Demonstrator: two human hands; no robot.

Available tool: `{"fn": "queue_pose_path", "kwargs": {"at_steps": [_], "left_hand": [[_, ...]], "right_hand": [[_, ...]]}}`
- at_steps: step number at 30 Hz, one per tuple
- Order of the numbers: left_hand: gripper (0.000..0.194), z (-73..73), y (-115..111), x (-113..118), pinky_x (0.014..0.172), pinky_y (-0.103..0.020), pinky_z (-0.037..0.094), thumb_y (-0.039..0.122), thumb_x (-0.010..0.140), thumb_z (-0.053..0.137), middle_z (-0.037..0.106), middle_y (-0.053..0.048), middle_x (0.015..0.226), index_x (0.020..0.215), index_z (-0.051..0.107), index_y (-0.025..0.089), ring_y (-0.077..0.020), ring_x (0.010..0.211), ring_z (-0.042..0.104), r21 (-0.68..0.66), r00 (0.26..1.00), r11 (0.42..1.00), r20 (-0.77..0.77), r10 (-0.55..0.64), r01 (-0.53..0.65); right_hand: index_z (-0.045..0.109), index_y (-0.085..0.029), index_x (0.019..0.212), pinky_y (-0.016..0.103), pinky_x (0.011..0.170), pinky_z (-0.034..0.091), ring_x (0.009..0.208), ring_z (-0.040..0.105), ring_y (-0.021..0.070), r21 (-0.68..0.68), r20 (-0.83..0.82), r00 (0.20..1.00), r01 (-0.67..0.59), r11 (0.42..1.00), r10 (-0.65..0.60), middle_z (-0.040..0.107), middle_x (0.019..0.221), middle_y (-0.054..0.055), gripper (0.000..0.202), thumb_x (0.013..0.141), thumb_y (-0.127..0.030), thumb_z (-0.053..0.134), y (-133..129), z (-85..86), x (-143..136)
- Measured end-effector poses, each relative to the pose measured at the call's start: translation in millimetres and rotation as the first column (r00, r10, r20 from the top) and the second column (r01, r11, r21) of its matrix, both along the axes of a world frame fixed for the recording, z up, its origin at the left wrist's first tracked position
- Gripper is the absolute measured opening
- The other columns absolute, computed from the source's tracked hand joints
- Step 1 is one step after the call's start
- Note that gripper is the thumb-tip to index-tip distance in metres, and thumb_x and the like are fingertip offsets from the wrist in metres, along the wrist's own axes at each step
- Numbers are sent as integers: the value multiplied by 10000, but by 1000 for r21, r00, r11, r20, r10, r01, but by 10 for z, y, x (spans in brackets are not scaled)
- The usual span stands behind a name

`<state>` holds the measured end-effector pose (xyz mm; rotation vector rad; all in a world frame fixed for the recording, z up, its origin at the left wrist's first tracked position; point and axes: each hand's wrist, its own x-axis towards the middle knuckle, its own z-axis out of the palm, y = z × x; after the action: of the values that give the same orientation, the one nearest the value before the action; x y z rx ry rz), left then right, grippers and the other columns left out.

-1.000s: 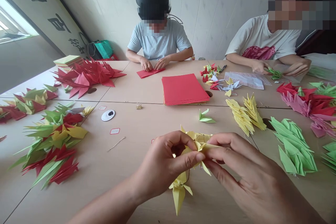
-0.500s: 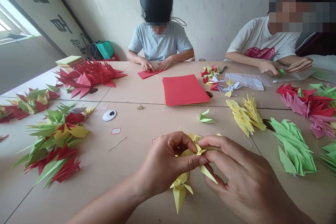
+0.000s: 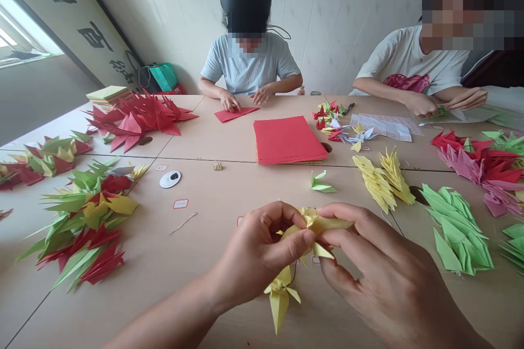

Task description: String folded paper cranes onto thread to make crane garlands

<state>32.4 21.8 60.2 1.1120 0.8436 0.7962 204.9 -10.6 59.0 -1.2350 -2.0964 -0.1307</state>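
Observation:
A folded yellow paper piece (image 3: pixel 315 223) is pinched between my two hands near the front middle of the table. My left hand (image 3: pixel 266 242) closes thumb and forefinger on its left side. My right hand (image 3: pixel 376 262) grips its right part between bent fingers. Just below, another yellow folded piece (image 3: pixel 279 300) with a long point hangs or lies by a dark thread. How the pieces join is hidden behind my fingers. Beyond my hands lies a small light green folded piece (image 3: pixel 322 182).
A stack of red paper (image 3: pixel 289 140) lies mid-table. Red, green and yellow folded chains (image 3: pixel 94 212) fill the left; yellow (image 3: pixel 382 180) and green bundles (image 3: pixel 458 229) lie right. Nearer are a googly eye (image 3: pixel 170 179) and a twisted wire (image 3: pixel 184 223). Two people work across the table.
My fingers have shifted on the yellow piece, which has turned so that a longer part points right. The person opposite has moved a hand slightly on the red paper.

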Motion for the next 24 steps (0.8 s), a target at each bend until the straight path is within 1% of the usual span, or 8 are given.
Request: {"fn": "queue_pose_path", "kwargs": {"at_steps": [2, 3, 5, 7, 9, 16, 19, 24], "left_hand": [[131, 18, -9, -6, 528, -172, 343, 247, 840, 636, 542, 25, 766, 882, 549, 160, -51, 604, 424, -1, 999, 999, 10, -37, 37], [134, 26, -17, -7, 530, -172, 347, 214, 833, 636, 539, 26, 792, 907, 535, 169, -50, 607, 424, -8, 999, 999, 5, -51, 51], [211, 39, -37, -5, 539, -177, 361, 169, 795, 659, 537, 27, 821, 935, 500, 184, -54, 617, 433, -22, 997, 997, -7, -72, 72], [253, 43, -52, 0, 539, -180, 364, 155, 768, 673, 535, 27, 820, 931, 482, 187, -58, 622, 434, -27, 996, 997, -36, -78, 77], [250, 40, -58, 7, 536, -182, 362, 149, 758, 671, 539, 23, 819, 919, 482, 184, -60, 621, 431, -26, 995, 997, -69, -69, 67], [216, 44, -53, 21, 523, -185, 356, 153, 740, 655, 529, 33, 770, 879, 492, 183, -58, 592, 425, -18, 992, 998, -111, -55, 53], [197, 62, -66, 26, 522, -188, 357, 108, 732, 602, 536, 36, 765, 877, 494, 186, -63, 591, 425, 9, 983, 999, -180, -45, 48], [248, 82, -80, 30, 513, -183, 345, 24, 681, 527, 501, 60, 709, 864, 505, 191, -64, 579, 398, 126, 956, 992, -292, 18, 20]], "right_hand": [[625, -197, 865, 285, 779, 497, 921, 649, 159, -11, -9, 1000, 7, 1000, -7, 640, 1084, 57, 125, 875, -147, 511, 2, 5, 8], [622, -198, 863, 286, 775, 499, 920, 650, 160, -15, -14, 1000, 6, 1000, -7, 638, 1089, 58, 122, 874, -145, 512, 3, 7, 13], [617, -199, 854, 290, 790, 504, 936, 649, 163, -25, -15, 1000, -10, 1000, 9, 633, 1100, 61, 128, 862, -127, 512, 5, 14, 25], [617, -200, 845, 292, 817, 510, 951, 650, 164, -39, -18, 1000, -24, 999, 24, 632, 1105, 63, 145, 849, -105, 508, 8, 27, 36], [624, -198, 836, 290, 827, 518, 946, 657, 165, -41, -16, 999, -39, 998, 39, 640, 1091, 66, 161, 845, -93, 504, 13, 49, 42], [640, -196, 788, 277, 774, 547, 878, 684, 167, -3, -14, 995, -96, 995, 96, 682, 969, 63, 197, 851, -88, 487, 20, 152, 32], [632, -196, 754, 279, 771, 542, 858, 685, 163, 17, -9, 995, -103, 995, 103, 688, 945, 60, 202, 837, -77, 491, 33, 161, 7], [621, -170, 729, 300, 833, 513, 868, 685, 177, 128, 50, 996, -82, 988, 76, 704, 903, 70, 175, 803, -41, 528, 78, 135, -38]]}}
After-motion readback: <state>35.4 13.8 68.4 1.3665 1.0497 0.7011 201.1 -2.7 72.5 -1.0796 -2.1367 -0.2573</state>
